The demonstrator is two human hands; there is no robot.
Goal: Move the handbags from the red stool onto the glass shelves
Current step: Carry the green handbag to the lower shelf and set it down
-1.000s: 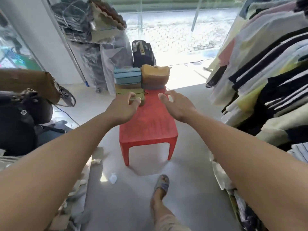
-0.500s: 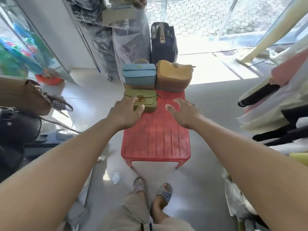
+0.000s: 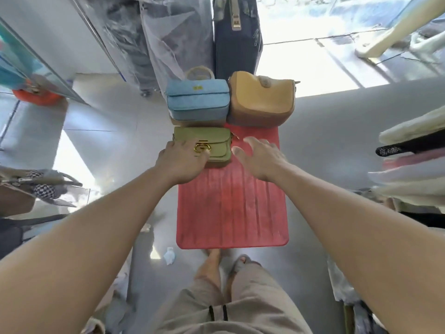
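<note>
The red stool (image 3: 231,208) serves as the worktop, its ribbed near half bare and the handbags crowded at the far end. The largest of them is the tan handbag (image 3: 261,100), rounded and slouchy. It looks soft-sided, so I'd expect it to sag unless it is lifted from underneath or by its top edge.

Beside it and touching it is the blue handbag (image 3: 198,100), boxier and quilted. It sits on top of another bag, of which only a brown edge and a round handle (image 3: 199,72) show. The blue one should come off first, and it looks light and firm enough for 1 hand.

Nearest the person is the small green handbag (image 3: 207,143), a stiff little flap bag pressed against that stack. The left hand (image 3: 183,162) grips its left end, thumb across the front beside the brass clasp (image 3: 202,148).

The right hand (image 3: 260,157) hovers relaxed with fingers spread, just beside the bag's right end and clear of it.

The green bag looks light and rigid, with a smooth, perhaps slightly slick skin. Holding the 2 ends of the body seems safer than pulling on the flap or clasp, which could spring open. No strap shows that I can make out.
</note>
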